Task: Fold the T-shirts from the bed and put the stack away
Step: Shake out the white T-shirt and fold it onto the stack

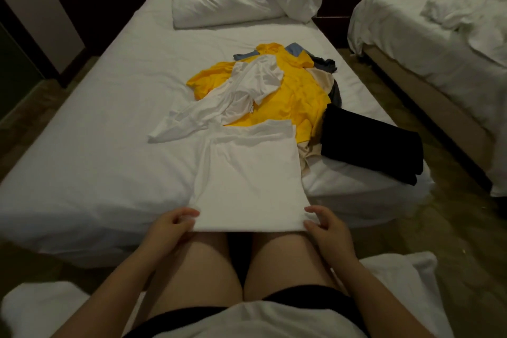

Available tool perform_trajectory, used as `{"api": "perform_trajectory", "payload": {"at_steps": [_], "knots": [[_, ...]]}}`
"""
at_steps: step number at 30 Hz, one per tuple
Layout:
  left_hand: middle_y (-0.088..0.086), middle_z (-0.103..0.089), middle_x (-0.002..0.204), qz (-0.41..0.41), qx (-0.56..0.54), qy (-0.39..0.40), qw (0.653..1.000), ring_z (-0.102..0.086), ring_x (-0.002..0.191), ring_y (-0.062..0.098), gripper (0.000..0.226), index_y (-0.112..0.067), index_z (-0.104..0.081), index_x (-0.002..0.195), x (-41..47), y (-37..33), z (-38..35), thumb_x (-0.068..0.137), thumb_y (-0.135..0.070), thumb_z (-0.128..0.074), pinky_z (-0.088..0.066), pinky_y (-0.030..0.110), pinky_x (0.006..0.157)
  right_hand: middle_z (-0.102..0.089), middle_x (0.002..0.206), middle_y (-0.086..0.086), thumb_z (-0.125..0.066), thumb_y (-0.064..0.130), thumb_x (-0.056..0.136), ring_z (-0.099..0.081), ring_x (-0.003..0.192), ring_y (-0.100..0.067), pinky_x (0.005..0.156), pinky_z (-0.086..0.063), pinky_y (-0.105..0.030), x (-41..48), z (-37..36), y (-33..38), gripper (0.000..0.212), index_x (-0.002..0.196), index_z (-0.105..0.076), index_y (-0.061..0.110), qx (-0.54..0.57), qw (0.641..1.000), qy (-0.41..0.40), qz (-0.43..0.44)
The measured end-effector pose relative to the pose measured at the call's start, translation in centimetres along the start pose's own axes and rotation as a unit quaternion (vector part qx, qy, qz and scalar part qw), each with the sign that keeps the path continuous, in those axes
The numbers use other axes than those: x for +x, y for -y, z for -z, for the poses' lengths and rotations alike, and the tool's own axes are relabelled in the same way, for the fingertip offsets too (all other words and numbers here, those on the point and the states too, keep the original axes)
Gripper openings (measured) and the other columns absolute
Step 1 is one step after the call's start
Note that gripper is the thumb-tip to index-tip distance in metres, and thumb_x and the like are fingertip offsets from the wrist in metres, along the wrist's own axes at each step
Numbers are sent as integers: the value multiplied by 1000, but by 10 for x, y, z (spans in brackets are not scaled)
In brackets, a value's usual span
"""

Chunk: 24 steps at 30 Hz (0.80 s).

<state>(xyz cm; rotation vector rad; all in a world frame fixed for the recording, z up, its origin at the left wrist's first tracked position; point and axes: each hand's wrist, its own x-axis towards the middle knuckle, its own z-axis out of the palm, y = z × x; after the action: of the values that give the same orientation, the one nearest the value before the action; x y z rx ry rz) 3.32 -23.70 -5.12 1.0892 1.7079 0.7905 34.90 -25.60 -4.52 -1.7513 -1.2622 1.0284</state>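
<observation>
The white T-shirt lies flat on the near part of the bed, narrowed into a long panel. Its long axis runs straight away from the person, from the near hem at the edge of the mattress up toward the loose pile of clothes. Both hands sit at that near hem, one at each corner. The left hand pinches the left corner with curled fingers, and the right hand grips the right corner the same way, thumb on top. Neither hand is nearer than the other; they are level, with the full width of the hem between them.

So the rest of the shirt lies directly ahead of both hands, and the next fold probably carries the near hem forward along that axis to meet the far end. That far end touches the yellow shirt, so the hem may land on the pile instead of on its own cloth if it goes too far.

A crumpled white shirt lies over the yellow one, and a folded black garment sits to the right near the bed's corner, where the stack seems to be starting
</observation>
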Motion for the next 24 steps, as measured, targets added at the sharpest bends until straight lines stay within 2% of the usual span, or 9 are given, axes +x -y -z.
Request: {"api": "perform_trajectory", "payload": {"at_steps": [2,5,8,11,13,15,17,20,24], "knots": [[8,-54,65,-6,19,12,1000,-51,45,6,21,-13,-65,88,-13,1,5,88,4,-55,-43,13,44,-63,82,15,-65,10,85,-55,78,-1,59,-41,-9,-9,4,4,20,81,-64,30,1,1000,-1,2],[-2,-54,58,-14,43,28,999,-46,56,13,21,-20,-67,84,-32,9,17,87,-1,-60,-38,22,51,-64,70,12,-68,11,83,-56,65,-3,59,-43,-21,-23,10,4,22,70,-66,29,-13,1000,2,6],[-5,-53,57,-32,83,40,995,-47,59,15,15,-18,-70,88,-52,15,29,86,-5,-63,-37,26,59,-64,58,17,-70,10,81,-56,56,2,57,-43,-16,-44,15,1,25,67,-67,30,-9,1000,14,10],[-14,-56,70,-82,163,44,982,-50,65,4,21,-31,-65,86,-71,18,30,84,-10,-66,-40,17,61,-67,67,16,-70,7,80,-59,70,0,73,-47,-22,-63,20,1,25,68,-67,29,1,1000,18,21],[-16,-56,74,-94,180,49,978,-50,65,1,26,-36,-60,87,-83,19,29,83,-12,-67,-40,17,60,-68,78,11,-69,7,81,-60,76,-3,77,-48,-24,-72,25,5,24,71,-68,28,-1,999,32,28],[-9,-60,92,-118,190,55,973,-56,81,9,32,-40,-57,92,-89,21,31,83,-12,-67,-42,20,70,-66,82,13,-67,7,83,-59,78,0,74,-45,-15,-77,28,7,24,75,-68,30,-16,998,48,38],[-2,-58,104,-157,211,46,964,-56,96,16,28,-34,-58,100,-88,22,33,81,-16,-63,-39,19,77,-63,82,17,-67,7,84,-56,76,2,67,-41,-5,-78,29,8,23,82,-68,30,-55,995,64,47],[4,-60,100,-200,256,18,946,-56,95,24,52,-22,-62,112,-80,26,35,62,-21,-48,-35,9,75,-61,84,13,-66,8,84,-55,74,0,66,-38,-3,-74,29,7,22,99,-69,23,-108,989,74,68],[-11,-62,97,-251,263,-13,931,-59,93,19,46,-26,-66,104,-74,30,35,69,-45,-42,-38,12,74,-63,96,-4,-64,13,87,-57,93,-20,75,-34,-19,-62,27,5,19,104,-71,14,-233,961,61,138]]}}
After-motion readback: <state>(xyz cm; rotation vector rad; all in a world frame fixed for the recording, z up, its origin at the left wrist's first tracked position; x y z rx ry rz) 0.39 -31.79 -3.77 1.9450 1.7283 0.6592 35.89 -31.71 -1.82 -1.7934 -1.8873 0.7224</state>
